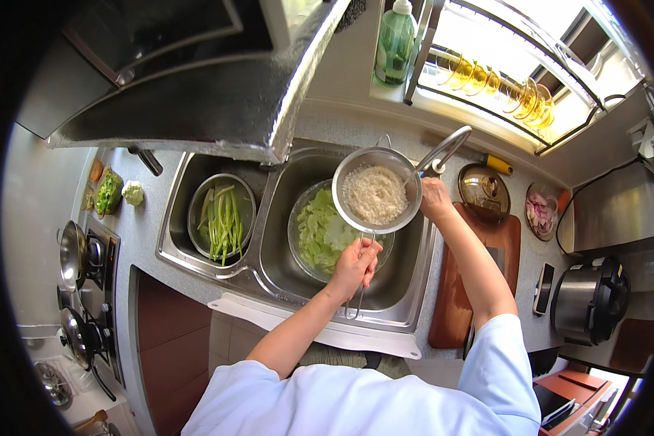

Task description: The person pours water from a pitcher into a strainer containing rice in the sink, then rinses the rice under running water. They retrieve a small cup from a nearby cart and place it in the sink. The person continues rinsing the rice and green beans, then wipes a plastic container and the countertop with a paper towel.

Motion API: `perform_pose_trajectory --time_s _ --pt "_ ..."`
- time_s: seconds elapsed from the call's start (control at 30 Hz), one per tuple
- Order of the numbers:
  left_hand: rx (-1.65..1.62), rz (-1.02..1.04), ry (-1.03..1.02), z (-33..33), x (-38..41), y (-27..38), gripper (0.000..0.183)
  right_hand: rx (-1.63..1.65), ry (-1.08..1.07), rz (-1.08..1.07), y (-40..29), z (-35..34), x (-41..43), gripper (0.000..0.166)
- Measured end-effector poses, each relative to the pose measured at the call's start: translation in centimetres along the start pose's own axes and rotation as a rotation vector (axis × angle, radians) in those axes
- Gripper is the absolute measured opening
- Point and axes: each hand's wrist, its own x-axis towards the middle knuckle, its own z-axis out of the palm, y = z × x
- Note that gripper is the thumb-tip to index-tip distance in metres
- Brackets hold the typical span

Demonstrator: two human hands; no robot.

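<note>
My left hand grips the wire handle of a metal mesh strainer, which holds wet, pale grains that look like rice. The strainer hangs over the right sink basin, partly covering a clear bowl of chopped pale green leaves. Above its right side curves the spout of a metal faucet. My right hand is at the strainer's right rim, just below the faucet base; its fingertips are hidden, so its hold is unclear.
In the left basin stands a metal bowl with long green stalks. Right of the sink are a wooden cutting board, a glass lid, a bowl of cut onions, a phone and an electric cooker. A range hood overhangs the upper left.
</note>
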Motion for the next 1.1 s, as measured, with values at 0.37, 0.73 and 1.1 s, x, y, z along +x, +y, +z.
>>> perform_pose_trajectory --time_s 0.37,0.73,1.1 --pt "-0.065 0.017 -0.023 1.4 -0.8 -1.0 0.022 1.524 0.418 0.562 2.5 -0.2 -2.9 0.021" --pt "-0.095 0.231 0.097 3.0 -1.1 -6.1 0.021 1.759 -0.395 0.654 -16.5 -7.2 -17.7 0.022" --pt "-0.023 0.101 0.088 -1.5 -7.3 -3.0 0.044 1.588 -0.41 0.459 -17.5 -7.3 -16.4 0.021"
